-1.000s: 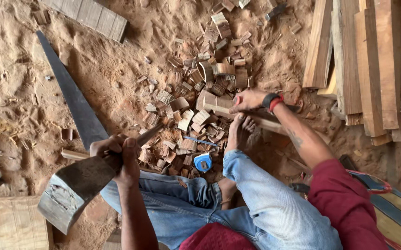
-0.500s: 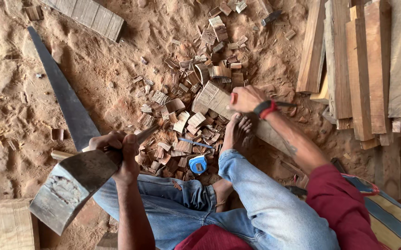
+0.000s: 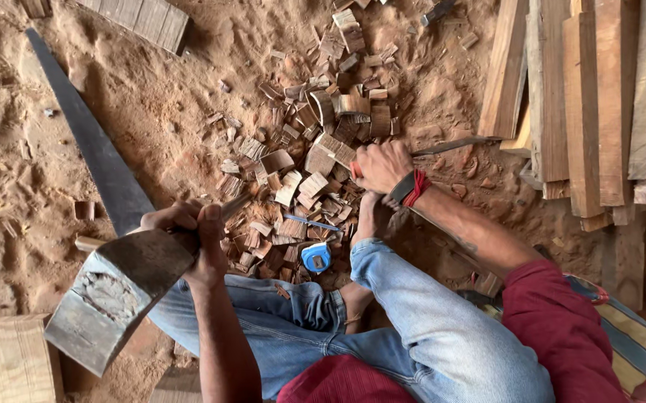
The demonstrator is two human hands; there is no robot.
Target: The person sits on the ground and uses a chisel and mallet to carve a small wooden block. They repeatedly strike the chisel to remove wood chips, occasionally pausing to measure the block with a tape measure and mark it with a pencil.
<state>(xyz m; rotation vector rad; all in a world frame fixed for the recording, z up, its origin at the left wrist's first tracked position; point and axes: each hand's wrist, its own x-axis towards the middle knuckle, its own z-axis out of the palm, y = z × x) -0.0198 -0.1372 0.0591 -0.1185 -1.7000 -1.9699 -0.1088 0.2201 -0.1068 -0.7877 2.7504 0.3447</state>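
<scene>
My left hand (image 3: 189, 233) grips the handle of a heavy axe (image 3: 118, 295), whose broad metal head hangs low at the left above my knee. My right hand (image 3: 381, 166), with a dark and red band at the wrist, holds a small flat wooden block (image 3: 332, 149) on the sandy ground in front of my bare foot (image 3: 371, 218). Around the block lies a pile of wood offcuts and chips (image 3: 304, 175). A blue tape measure (image 3: 315, 257) sits by my knee, with a thin blue stick (image 3: 312, 222) just beyond it.
A long dark saw blade (image 3: 88, 138) lies slanted on the sand at the left. Stacked wooden planks (image 3: 599, 104) fill the right side. A slatted board (image 3: 140, 19) lies at the top left, and a wooden block (image 3: 2, 362) at the bottom left.
My right hand has shifted and turned the wooden block slightly among the offcuts. The axe stays in my left hand at about the same height.
</scene>
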